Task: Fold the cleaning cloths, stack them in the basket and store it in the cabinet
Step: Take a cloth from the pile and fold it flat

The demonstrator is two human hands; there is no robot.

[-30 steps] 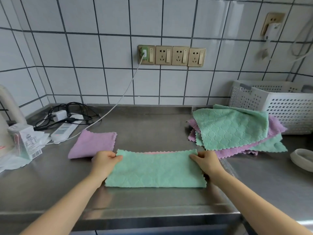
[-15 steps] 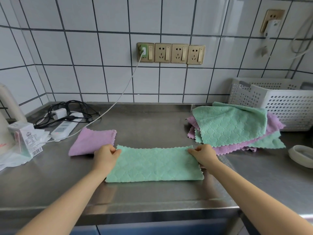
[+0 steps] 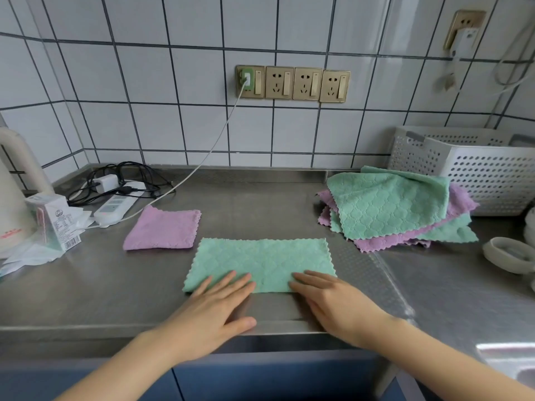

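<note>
— Steel, that desk [image 3: 115, 290], all along the front edge. Both hands sit nearest us, yes?

— Yes. The left hand [image 3: 214, 308] lies flat, fingers straight and a little spread, its fingertips [image 3: 231, 274] resting on the near edge of the green cloth [image 3: 260, 261]. The right hand [image 3: 333, 302] does the same on the other side, fingers stretched out and pressing down on the cloth's near right part. Neither one grips anything.

— And the cloth itself?

— Folded into a long strip, lying flat on the desk just beyond the hands, zigzag edges showing at both ends.

— What is that lilac square to its left?

— A folded purple cloth [image 3: 163, 228], just beside the strip's far left corner. I cannot tell if they touch.

— Farther right?

— A loose pile of cloths [image 3: 390, 206], green and purple in layers, a green one on top, unfolded. Behind it, against the wall, stands the white perforated basket [image 3: 477, 175]; the pile's far edge reaches its front wall.

— And the left corner?

— A small carton [image 3: 55, 221] on some crumpled wrapping, a white kettle [image 3: 14, 198] at the frame's edge, then a white power strip [image 3: 115, 205] with black cables [image 3: 127, 175] tangled behind it. A white cord [image 3: 202, 163] climbs from there to the first of four wall sockets [image 3: 292, 83] on the tiled wall [image 3: 173, 82].

— Anything at far right?

— A pale round dish [image 3: 509, 254] near the desk's edge, partly cut off.
</note>
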